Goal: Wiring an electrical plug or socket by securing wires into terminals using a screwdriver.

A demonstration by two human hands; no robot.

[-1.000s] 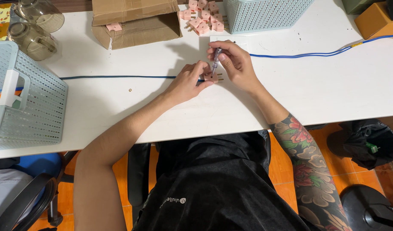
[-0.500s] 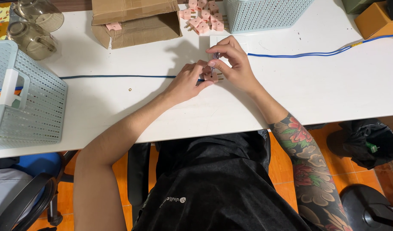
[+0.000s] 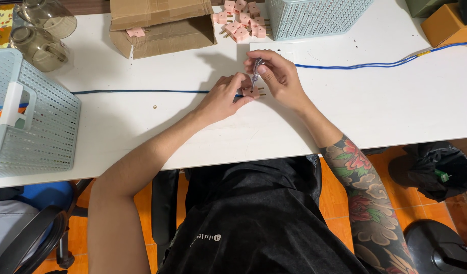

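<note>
My left hand (image 3: 224, 96) pinches a small pink plug (image 3: 254, 92) with metal prongs against the white table (image 3: 385, 111), at the end of a dark blue cable (image 3: 137, 92). My right hand (image 3: 279, 76) grips a slim screwdriver (image 3: 256, 67) with a clear handle, held upright with its tip down on the plug. Both hands touch each other over the plug.
A pile of pink plugs (image 3: 239, 21) lies at the back beside a cardboard box (image 3: 162, 23) and a pale green mesh basket (image 3: 314, 16). Another mesh basket (image 3: 30, 116) stands at the left edge. A blue cable (image 3: 375, 64) runs right. Two glass mugs (image 3: 38, 30) sit far left.
The right hand's fingers have shifted a little on the screwdriver over the plug. The left hand and the cable stay where they were.
</note>
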